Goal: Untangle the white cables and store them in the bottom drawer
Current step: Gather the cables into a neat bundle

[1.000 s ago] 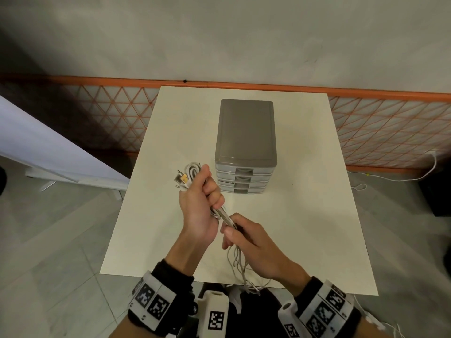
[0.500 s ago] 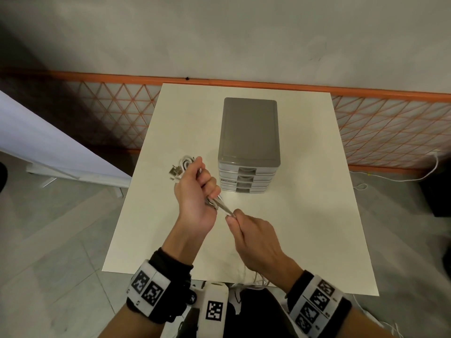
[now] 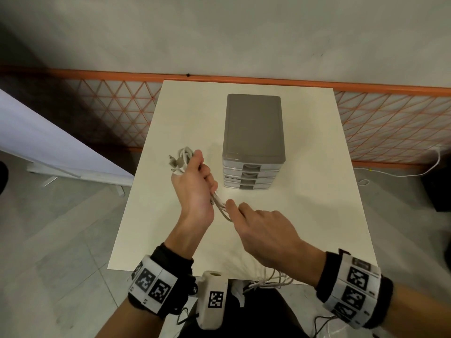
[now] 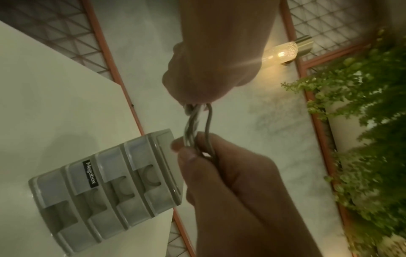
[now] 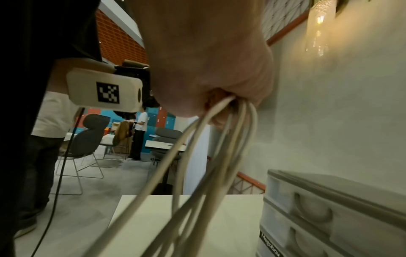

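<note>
A bundle of white cables (image 3: 220,208) runs between my two hands above the white table (image 3: 305,191). My left hand (image 3: 195,181) grips the bundle in a fist, and the looped ends with plugs (image 3: 181,159) stick out above it. Just below, my right hand (image 3: 240,211) pinches the strands between thumb and fingers. The loose cable tails (image 3: 275,280) hang past the table's front edge. In the left wrist view the twisted strands (image 4: 197,125) span both hands. The grey drawer unit (image 3: 253,140) stands behind them, all drawers closed, bottom drawer (image 3: 247,187) included.
An orange-framed lattice panel (image 3: 390,123) runs behind the table. A white board on a stand (image 3: 48,147) is on the floor at the left. Another white cord (image 3: 415,172) lies on the floor at the right. A tagged white device (image 3: 213,301) hangs at my chest.
Both hands keep hold of the cables. My left hand has moved a little up and left with the bundle. The loose tails have slipped from the tabletop to its front edge.
</note>
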Demonstrator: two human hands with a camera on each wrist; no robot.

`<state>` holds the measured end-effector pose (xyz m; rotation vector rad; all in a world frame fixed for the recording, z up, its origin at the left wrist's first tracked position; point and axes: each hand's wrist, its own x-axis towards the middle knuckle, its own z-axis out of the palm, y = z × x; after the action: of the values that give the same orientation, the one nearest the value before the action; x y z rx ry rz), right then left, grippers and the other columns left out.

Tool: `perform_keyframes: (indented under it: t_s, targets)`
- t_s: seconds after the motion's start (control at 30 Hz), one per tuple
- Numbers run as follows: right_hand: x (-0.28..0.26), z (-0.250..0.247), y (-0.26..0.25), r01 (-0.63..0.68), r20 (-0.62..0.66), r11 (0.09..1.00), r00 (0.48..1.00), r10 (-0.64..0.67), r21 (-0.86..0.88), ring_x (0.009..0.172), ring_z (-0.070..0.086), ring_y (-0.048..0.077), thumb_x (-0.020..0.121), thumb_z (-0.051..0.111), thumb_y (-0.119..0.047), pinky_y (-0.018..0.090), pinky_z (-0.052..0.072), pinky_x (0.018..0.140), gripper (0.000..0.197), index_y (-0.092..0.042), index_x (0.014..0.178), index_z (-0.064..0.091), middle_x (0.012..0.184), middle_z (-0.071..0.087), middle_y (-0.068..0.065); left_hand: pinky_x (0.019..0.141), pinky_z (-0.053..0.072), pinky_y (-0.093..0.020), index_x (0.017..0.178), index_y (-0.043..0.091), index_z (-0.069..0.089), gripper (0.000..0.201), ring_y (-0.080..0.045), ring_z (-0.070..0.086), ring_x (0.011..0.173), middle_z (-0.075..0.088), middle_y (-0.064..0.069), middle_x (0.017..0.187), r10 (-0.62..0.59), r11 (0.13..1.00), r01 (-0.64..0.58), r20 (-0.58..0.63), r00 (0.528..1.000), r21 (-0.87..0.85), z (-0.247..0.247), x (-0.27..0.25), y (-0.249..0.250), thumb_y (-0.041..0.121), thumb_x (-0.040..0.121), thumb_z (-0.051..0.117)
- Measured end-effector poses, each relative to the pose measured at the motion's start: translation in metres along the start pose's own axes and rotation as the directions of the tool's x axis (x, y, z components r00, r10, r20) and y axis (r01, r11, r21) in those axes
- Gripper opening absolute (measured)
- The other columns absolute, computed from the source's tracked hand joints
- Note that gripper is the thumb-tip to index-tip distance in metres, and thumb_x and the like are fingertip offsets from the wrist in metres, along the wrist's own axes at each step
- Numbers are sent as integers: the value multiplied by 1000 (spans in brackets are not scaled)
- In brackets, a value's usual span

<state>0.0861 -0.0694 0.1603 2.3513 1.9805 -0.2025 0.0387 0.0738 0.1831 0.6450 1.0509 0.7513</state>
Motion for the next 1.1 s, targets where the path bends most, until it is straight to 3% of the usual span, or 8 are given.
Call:
perform_keyframes:
  t_s: [0.07,0.2,0.3,0.57,0.73,0.87,1.0,1.1]
  targets:
    - [4,-8,-3,15,24,1000,1000,-15,-25,55,60,32,100,43,-22,33,32,46,32,-6,127,48,87,65,10,40,18,-23,69,16,46,31,-9,21,41,30,8,48,36,997,-38,34,999,64,6,-3,-3,12,97,59]
    - [8,-9,2,-7,47,977,999,-3,215,72,61,31,101,17,-53,35,34,59,52,-14,120,44,98,64,5,39,21,-21,69,15,48,31,-7,24,39,33,9,45,87,989,-95,75,993,115,12,-3,-2,10,97,58]
    - [6,-7,11,7,-26,967,1000,0,255,58,47,26,99,8,-52,32,30,54,49,-22,109,45,86,64,-2,43,17,-25,67,17,47,34,-8,21,41,31,9,46,69,995,-74,71,995,71,7,-2,0,11,98,57]
    - [18,-32,19,-54,178,985,984,24,166,58,47,27,104,17,-49,36,38,58,50,-19,92,54,63,42,-1,41,18,-24,68,17,42,34,-8,21,43,29,9,48,11,989,-29,126,992,144,9,-11,-8,10,97,59]
    - [38,-37,34,-176,512,895,857,-65,409,63,53,21,99,37,-54,47,49,77,56,-14,61,47,62,53,2,38,19,-22,63,19,35,43,-8,18,42,25,7,50,-26,973,-22,202,979,232,3,-22,-20,11,97,59]
    - [23,-17,28,-114,290,872,956,-34,476,62,56,20,100,34,-57,42,50,67,49,-18,79,55,68,59,-1,42,15,-26,63,19,41,40,-9,20,43,27,6,50,37,984,-63,155,987,167,-5,-13,-6,10,98,58]
    - [0,-2,29,-14,37,836,999,-8,548,87,53,18,105,33,-38,35,48,75,40,-32,144,28,109,58,-3,37,20,-22,67,18,46,33,-7,21,39,29,8,47,60,998,-62,69,996,14,-14,5,13,11,98,56]
    - [-10,9,23,99,-151,886,988,-32,453,72,45,16,104,30,-27,38,51,60,39,-26,143,26,99,51,-1,36,21,-21,69,17,45,32,-7,21,38,29,9,46,51,998,-49,46,998,-49,-12,8,18,13,98,57]
